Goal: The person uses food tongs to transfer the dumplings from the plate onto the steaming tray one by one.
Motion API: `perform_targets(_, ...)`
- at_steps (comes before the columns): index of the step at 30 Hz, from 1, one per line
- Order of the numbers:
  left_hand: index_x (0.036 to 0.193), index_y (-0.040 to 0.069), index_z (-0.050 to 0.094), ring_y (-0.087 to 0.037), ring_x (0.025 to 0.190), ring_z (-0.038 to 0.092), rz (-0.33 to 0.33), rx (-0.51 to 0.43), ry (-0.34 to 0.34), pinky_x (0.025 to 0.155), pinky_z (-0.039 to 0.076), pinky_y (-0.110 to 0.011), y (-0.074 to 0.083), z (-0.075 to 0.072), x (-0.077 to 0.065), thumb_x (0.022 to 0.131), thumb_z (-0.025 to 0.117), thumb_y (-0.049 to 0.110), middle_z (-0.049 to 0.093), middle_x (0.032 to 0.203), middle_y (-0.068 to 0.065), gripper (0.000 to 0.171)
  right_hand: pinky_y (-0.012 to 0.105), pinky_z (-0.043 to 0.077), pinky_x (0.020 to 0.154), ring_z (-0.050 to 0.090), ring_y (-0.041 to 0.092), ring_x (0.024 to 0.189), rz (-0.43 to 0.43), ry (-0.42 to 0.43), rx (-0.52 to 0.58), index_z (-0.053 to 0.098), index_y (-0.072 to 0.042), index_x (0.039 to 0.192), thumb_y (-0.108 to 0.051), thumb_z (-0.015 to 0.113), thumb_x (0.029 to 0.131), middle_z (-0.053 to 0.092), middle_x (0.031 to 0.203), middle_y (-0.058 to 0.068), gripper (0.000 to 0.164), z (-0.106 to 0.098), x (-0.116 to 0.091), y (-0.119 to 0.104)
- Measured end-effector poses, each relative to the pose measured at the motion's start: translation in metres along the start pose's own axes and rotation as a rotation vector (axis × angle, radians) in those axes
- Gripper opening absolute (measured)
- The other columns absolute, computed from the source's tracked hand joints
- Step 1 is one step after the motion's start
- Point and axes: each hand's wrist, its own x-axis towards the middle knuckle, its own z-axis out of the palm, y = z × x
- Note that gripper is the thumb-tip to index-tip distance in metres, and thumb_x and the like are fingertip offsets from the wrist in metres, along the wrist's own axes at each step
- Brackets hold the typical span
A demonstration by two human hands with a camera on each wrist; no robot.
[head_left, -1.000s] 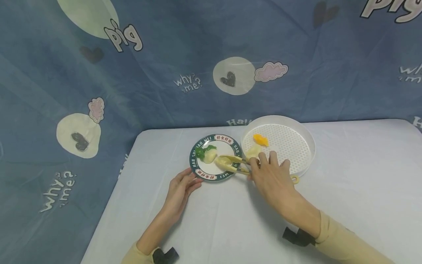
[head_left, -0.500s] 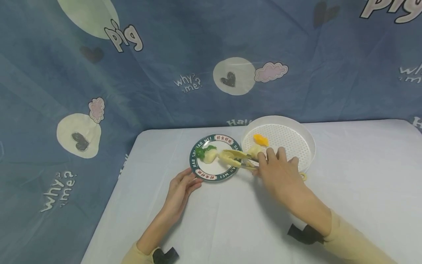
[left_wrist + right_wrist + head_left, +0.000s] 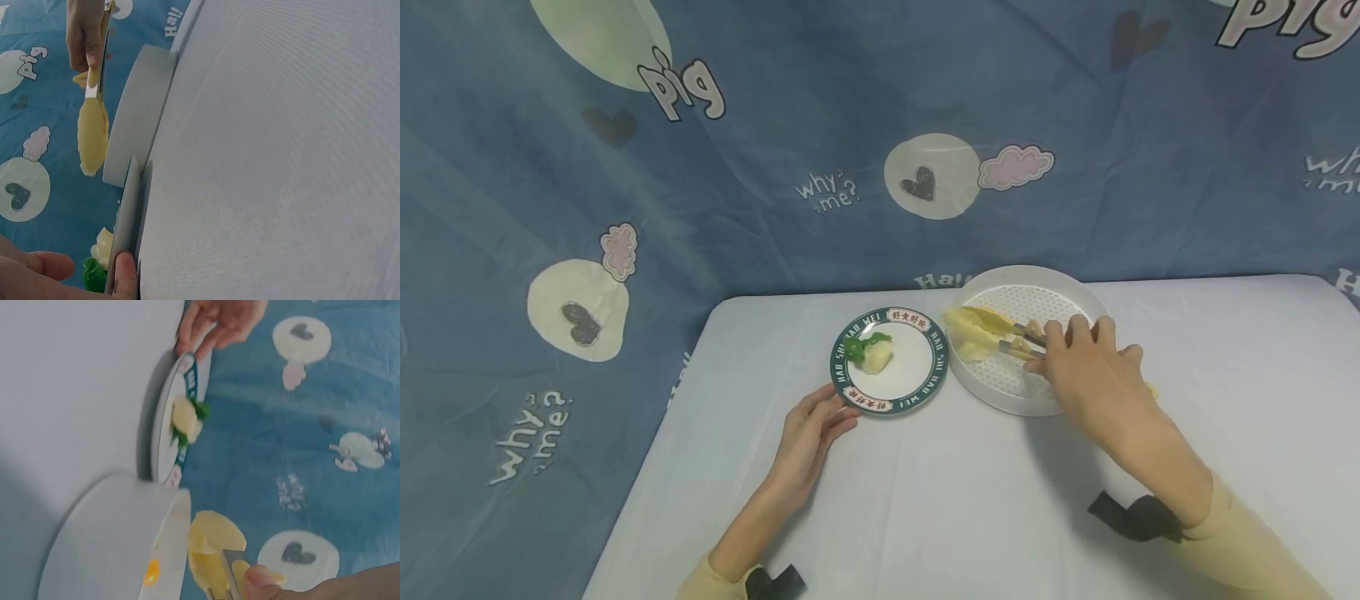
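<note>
My right hand (image 3: 1093,375) grips yellow-tipped tongs (image 3: 1011,337) with metal arms, held over the white round tray with a dotted base (image 3: 1015,392). The broad tong heads (image 3: 92,134) stand over the tray's left side. A pale yellow piece (image 3: 973,350) shows at them; I cannot tell whether the tongs pinch it. An orange-yellow piece (image 3: 152,573) lies in the tray, mostly hidden from the head view. My left hand (image 3: 808,442) holds the near-left rim of a green-rimmed plate (image 3: 913,400), fingers on both sides of it. On the plate lies a pale lump (image 3: 877,357) with green leafy bits (image 3: 853,348).
Plate and tray stand side by side on a white-covered table (image 3: 955,500). Behind it hangs a blue printed cloth (image 3: 820,100). The tray's raised wall (image 3: 140,112) stands higher than the plate's edge.
My right hand has carried the tongs rightward from over the plate to over the tray. The left hand, the plate and the lump on it have stayed put.
</note>
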Motion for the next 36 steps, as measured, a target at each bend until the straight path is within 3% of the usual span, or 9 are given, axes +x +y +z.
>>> perform_targets(9, 0.166, -0.005, 0.027, -0.020, 0.126, 0.066, 0.002, 0.000, 0.008, 0.109, 0.062, -0.019, 0.001, -0.002, -0.001, 0.108, 0.049, 0.015, 0.052, 0.149, -0.023, 0.065, 0.042, 0.033, 0.054, 0.034, 0.041, 0.086, 0.040, 0.015, 0.009, 0.046, 0.006, 0.102, -0.030, 0.058, 0.111, 0.041, 0.088, 0.020, 0.040, -0.002, 0.001, 0.028)
perform_targets(16, 0.166, -0.004, 0.028, -0.018, 0.124, 0.067, 0.000, -0.008, 0.012, 0.109, 0.062, -0.019, 0.002, -0.003, -0.001, 0.108, 0.049, 0.015, 0.053, 0.147, -0.023, 0.065, 0.053, 0.038, 0.053, 0.034, 0.045, 0.085, 0.080, 0.020, 0.004, 0.044, 0.009, 0.101, -0.028, 0.058, 0.111, 0.041, 0.086, 0.025, 0.041, 0.001, 0.007, 0.044)
perform_targets(25, 0.166, -0.004, 0.028, -0.018, 0.124, 0.067, -0.012, -0.008, 0.012, 0.107, 0.063, -0.019, 0.000, 0.000, -0.001, 0.108, 0.050, 0.016, 0.053, 0.147, -0.023, 0.065, 0.068, 0.044, 0.060, 0.036, 0.049, 0.090, 0.125, -0.047, 0.020, 0.046, 0.009, 0.105, -0.028, 0.056, 0.112, 0.044, 0.091, 0.027, 0.039, 0.009, 0.014, 0.051)
perform_targets(36, 0.166, -0.004, 0.028, -0.021, 0.127, 0.067, -0.006, 0.006, 0.007, 0.109, 0.062, -0.019, 0.001, 0.001, -0.002, 0.109, 0.049, 0.017, 0.053, 0.148, -0.023, 0.064, 0.068, 0.044, 0.060, 0.038, 0.050, 0.089, 0.130, -0.045, 0.007, 0.046, 0.010, 0.104, -0.028, 0.058, 0.111, 0.044, 0.088, 0.026, 0.040, 0.013, 0.015, 0.052)
